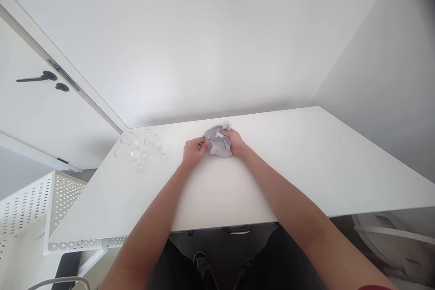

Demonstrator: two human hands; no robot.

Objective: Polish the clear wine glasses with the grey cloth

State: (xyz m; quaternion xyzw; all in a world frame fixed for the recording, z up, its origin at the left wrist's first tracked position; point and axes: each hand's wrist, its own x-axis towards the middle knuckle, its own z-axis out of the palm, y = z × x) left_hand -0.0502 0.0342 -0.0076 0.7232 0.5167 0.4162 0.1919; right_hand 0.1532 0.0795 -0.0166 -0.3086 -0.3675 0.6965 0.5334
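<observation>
Both my arms reach out over a white table (306, 167). My right hand (235, 142) is closed around a crumpled grey cloth (219, 140) held near the table's far middle. My left hand (193, 150) pinches something small and clear, perhaps the stem of a glass, whose other end is wrapped in the cloth. What the cloth covers is mostly hidden. To the left of my hands, several clear glasses (139, 147) stand and lie on the table.
A white door with a dark handle (37, 77) is at the left. A white perforated metal rack (41, 199) stands beside the table's left edge. White walls close off the far and right sides. My legs show under the near edge.
</observation>
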